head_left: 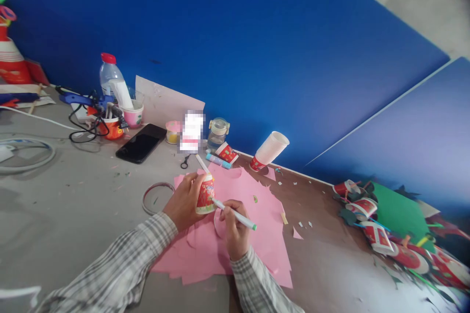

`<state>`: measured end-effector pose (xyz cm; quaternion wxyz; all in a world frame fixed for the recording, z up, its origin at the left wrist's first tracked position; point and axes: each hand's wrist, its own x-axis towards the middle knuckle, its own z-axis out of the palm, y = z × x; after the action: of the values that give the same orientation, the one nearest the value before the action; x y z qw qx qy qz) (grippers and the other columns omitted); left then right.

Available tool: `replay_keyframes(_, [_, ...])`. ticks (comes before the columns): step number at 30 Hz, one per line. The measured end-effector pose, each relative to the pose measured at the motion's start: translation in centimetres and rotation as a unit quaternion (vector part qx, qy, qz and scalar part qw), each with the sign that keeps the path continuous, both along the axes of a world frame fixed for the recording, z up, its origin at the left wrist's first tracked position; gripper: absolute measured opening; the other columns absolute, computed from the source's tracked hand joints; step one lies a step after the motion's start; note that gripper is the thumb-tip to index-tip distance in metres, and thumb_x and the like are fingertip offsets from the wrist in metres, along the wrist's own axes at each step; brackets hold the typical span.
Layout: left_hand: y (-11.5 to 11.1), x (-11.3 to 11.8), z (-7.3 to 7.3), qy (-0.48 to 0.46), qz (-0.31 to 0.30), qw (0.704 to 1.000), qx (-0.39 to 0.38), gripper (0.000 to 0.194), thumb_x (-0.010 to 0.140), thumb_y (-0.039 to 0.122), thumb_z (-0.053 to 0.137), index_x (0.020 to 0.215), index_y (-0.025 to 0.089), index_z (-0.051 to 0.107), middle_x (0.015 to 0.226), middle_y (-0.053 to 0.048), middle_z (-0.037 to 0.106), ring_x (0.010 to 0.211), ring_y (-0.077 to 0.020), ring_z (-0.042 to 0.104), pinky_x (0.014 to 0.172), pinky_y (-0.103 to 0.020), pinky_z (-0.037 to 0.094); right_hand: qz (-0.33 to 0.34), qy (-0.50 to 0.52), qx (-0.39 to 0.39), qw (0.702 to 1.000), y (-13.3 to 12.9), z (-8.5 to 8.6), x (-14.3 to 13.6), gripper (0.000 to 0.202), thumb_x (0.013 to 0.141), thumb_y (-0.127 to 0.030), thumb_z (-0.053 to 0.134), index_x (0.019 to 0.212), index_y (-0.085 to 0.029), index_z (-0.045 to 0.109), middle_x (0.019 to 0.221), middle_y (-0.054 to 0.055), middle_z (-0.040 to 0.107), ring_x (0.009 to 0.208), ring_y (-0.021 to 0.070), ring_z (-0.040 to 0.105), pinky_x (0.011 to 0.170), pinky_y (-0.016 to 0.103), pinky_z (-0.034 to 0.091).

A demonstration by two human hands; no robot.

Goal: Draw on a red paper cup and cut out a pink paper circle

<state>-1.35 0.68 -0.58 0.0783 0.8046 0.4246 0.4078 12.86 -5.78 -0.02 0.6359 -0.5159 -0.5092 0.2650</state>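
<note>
Over pink paper (pixel 264 244), a red cup (pixel 206 194) is being gripped by the left hand (pixel 185 201) and apparently marked with a pen (pixel 240 218) held in the right hand (pixel 237 234); steadiness is seemingly being required next.

I see the left hand (pixel 185 201) gripping a red patterned paper cup (pixel 205 193) above pink paper (pixel 266 234), while the right hand (pixel 236 230) holds a white marker (pixel 240 218) with its tip at the cup's side. Beyond them I make out a black phone (pixel 142 143) and lidded jar (pixel 218 134).
</note>
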Motion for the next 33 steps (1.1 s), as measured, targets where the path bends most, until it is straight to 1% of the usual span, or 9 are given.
replay_keyframes(5, [0.03,0.01,-0.04,0.003,0.005,1.000,0.002,0.087,0.054,0.058,0.064,0.123,0.017,0.029,0.109,-0.012,0.043,0.103,-0.0294,0.044,0.088,-0.047,0.045,0.001,0.002,0.000,1.000,0.04,-0.05,0.06,0.013,0.076,-0.027,0.052,0.074,-0.018,0.061,0.049,-0.004,0.053,0.043,0.0146,0.050,0.043,0.023,0.043])
replay_keyframes(15, [0.03,-0.01,0.06,0.004,-0.001,1.000,0.000,0.086,0.056,0.058,0.063,0.124,0.020,0.027,0.109,-0.011,0.042,0.104,-0.0292,0.043,0.088,-0.048,0.044,0.000,0.004,0.003,1.000,-0.12,0.29,-0.15,0.015,0.076,-0.028,0.052,0.072,-0.017,0.061,0.048,-0.004,0.054,0.041,0.0144,0.050,0.041,0.023,0.042])
replay_keyframes(21, [0.01,0.03,0.07,-0.007,-0.002,1.000,-0.007,0.085,0.055,0.055,0.065,0.124,0.023,0.027,0.109,-0.010,0.043,0.103,-0.0301,0.044,0.087,-0.050,0.043,-0.004,0.007,0.002,1.000,-0.06,0.02,-0.06,0.016,0.076,-0.030,0.053,0.072,-0.017,0.061,0.048,-0.004,0.053,0.042,0.0145,0.050,0.042,0.024,0.043])
replay_keyframes(29, [-0.01,-0.02,0.19,0.010,0.003,1.000,0.002,0.087,0.053,0.056,0.066,0.122,0.016,0.031,0.108,-0.013,0.045,0.103,-0.0291,0.044,0.089,-0.045,0.044,-0.011,0.008,0.001,1.000,-0.06,-0.01,0.01,0.016,0.077,-0.029,0.052,0.072,-0.017,0.061,0.049,-0.003,0.054,0.043,0.0145,0.051,0.043,0.024,0.043])
replay_keyframes(33, [0.00,-0.03,0.12,0.013,0.006,1.000,0.003,0.086,0.055,0.056,0.064,0.123,0.017,0.030,0.109,-0.012,0.043,0.103,-0.0287,0.044,0.090,-0.045,0.043,-0.003,0.006,0.000,1.000,-0.03,0.07,0.01,0.016,0.077,-0.030,0.052,0.072,-0.017,0.061,0.049,-0.003,0.054,0.044,0.0146,0.051,0.044,0.024,0.043])
